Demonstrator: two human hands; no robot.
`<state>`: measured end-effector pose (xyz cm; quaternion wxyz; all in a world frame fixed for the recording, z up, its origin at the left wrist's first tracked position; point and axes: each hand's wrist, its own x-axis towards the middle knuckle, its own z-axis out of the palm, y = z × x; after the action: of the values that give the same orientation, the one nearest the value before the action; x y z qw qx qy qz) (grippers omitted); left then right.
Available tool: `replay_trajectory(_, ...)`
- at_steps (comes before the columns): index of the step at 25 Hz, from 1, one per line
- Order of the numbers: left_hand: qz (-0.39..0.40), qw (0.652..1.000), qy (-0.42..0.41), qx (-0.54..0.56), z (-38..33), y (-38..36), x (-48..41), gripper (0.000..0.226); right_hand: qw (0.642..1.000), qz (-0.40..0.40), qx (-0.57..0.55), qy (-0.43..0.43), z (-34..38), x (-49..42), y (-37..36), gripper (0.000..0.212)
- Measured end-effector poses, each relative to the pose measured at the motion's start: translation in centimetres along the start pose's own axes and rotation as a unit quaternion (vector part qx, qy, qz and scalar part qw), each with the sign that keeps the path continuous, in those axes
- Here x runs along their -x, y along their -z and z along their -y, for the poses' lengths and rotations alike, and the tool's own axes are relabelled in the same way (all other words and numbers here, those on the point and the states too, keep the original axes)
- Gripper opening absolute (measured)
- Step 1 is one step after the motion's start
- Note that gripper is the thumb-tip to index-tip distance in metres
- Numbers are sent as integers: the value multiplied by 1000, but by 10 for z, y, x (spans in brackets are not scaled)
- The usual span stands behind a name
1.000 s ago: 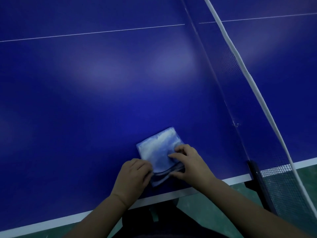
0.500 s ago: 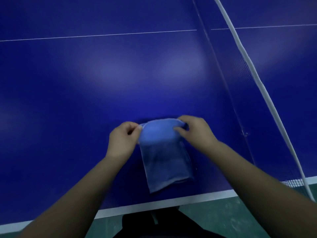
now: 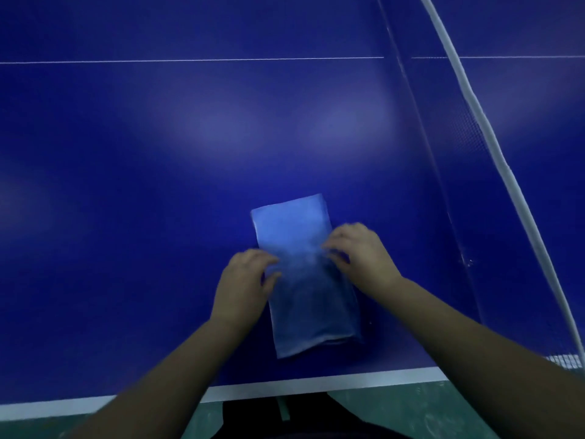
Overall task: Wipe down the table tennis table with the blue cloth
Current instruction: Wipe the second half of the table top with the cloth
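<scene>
Near the front edge of the table tennis table (image 3: 152, 312) the blue cloth (image 3: 304, 293) is lying flat, long axis pointing away. The left hand (image 3: 243, 286) and right hand (image 3: 364, 258) are flanking its middle, equally near, curled fingertips touching its sides; blur is hiding any pinch

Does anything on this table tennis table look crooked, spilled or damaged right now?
Nothing much. The blue cloth lies flat on the table, slightly angled to the white edge line, left hand and right hand at its sides. No spill or damage shows.

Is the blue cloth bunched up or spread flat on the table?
Spread flat: the blue cloth lies as a long smooth rectangle on the table.
</scene>
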<state>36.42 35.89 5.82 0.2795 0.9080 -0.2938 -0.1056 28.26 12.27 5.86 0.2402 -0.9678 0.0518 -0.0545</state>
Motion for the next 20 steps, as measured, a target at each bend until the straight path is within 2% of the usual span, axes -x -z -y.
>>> replay_trajectory(3,32,998,-13,-46,-2,-14,16,33,995,94,4,-17,-7,28,-10,35)
replay_trajectory(7,19,996,-15,-90,-3,-15,13,40,994,102,33,-14,-12,29,-11,50)
replay_trajectory(10,-5,993,-31,-118,-2,-14,11,34,995,84,37,-30,-9,32,-10,46)
replay_trajectory(12,-6,990,-56,-131,-5,-15,14,24,996,77,39,-37,-4,36,-11,32)
replay_trajectory(15,47,986,-80,-140,-7,-11,19,15,996,82,26,-30,2,44,-8,14)
replay_trajectory(17,125,981,-89,-119,-6,-3,22,9,996,89,-1,-15,3,55,-2,11)
replay_trajectory(19,192,979,-62,-28,-6,8,25,6,993,83,-83,-29,8,66,5,11)
replay_trajectory(20,211,977,-22,36,-9,15,25,9,984,80,-146,-63,12,70,11,12)
